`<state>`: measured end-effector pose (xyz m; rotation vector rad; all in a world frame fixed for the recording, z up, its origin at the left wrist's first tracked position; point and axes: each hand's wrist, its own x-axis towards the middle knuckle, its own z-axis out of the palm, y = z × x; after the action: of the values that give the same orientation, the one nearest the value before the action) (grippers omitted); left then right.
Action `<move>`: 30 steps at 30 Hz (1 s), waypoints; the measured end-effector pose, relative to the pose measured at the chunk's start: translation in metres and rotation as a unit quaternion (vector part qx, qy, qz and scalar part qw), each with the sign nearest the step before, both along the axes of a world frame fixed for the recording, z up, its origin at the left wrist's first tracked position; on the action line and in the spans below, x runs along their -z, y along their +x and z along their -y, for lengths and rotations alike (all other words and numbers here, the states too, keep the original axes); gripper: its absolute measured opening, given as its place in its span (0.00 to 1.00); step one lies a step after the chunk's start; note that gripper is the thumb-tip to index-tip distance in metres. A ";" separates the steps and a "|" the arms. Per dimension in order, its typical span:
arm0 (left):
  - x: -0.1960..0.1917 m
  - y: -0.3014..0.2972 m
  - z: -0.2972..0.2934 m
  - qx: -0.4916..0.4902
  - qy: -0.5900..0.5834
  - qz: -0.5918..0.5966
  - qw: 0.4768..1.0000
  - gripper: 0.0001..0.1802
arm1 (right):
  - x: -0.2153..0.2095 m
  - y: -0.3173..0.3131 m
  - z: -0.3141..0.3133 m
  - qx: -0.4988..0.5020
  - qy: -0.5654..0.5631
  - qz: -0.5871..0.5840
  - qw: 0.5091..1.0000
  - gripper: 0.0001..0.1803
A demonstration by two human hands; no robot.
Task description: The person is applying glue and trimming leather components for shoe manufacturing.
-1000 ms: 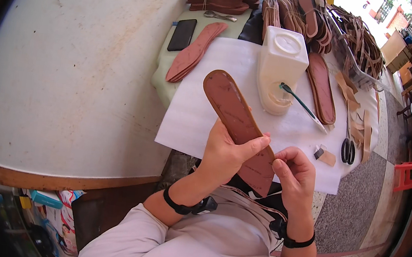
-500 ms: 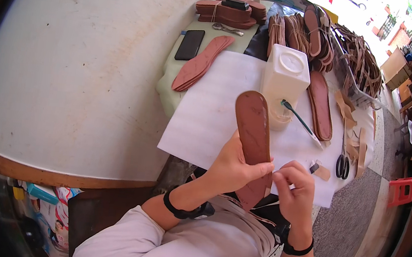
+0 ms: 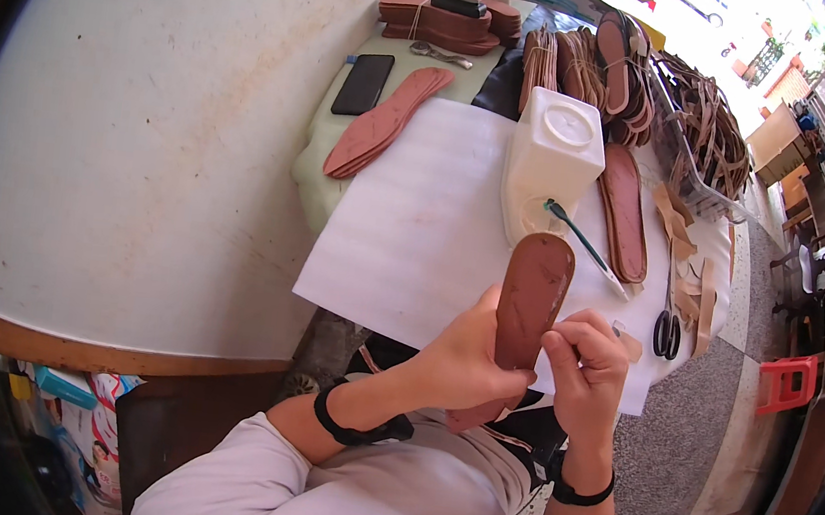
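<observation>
A reddish-brown shoe insole stands tilted in front of me, its rounded end up. My left hand is closed around its middle, with the thumb lying across its face. My right hand is closed in a pinch at the insole's right edge, fingers curled. Whether a thin strip lies between those fingertips is too small to tell. The lower end of the insole is partly covered by my left hand. Just beyond it stands a white plastic container with a green-and-white brush sticking out of its opening.
More insoles lie at the left, near a black phone and a watch. Bundled insoles and a bin of brown strips stand at the back. Black-handled scissors and leather scraps lie right, on white sheeting.
The insole has come lower and tilts more to the right. My right fingers now pinch farther up its edge, nearer the rounded end. The view has shifted slightly.
</observation>
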<state>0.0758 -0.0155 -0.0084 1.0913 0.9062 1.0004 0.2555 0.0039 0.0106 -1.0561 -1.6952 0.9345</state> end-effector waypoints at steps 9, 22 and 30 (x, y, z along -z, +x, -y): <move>0.005 0.000 0.000 0.014 0.023 -0.088 0.996 0.40 | -0.005 0.006 -0.006 0.004 0.064 0.060 0.996 0.03; -0.008 -0.005 -0.002 0.010 0.000 -0.120 0.993 0.39 | -0.008 -0.001 -0.006 0.019 0.058 0.070 0.996 0.05; 0.016 -0.006 -0.002 0.073 0.011 -0.077 0.994 0.46 | 0.006 0.009 -0.012 -0.006 -0.029 -0.065 0.997 0.09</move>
<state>0.0702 -0.0132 -0.0245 1.2488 0.9266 0.8169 0.2644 0.0159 0.0044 -1.0030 -1.5767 1.0431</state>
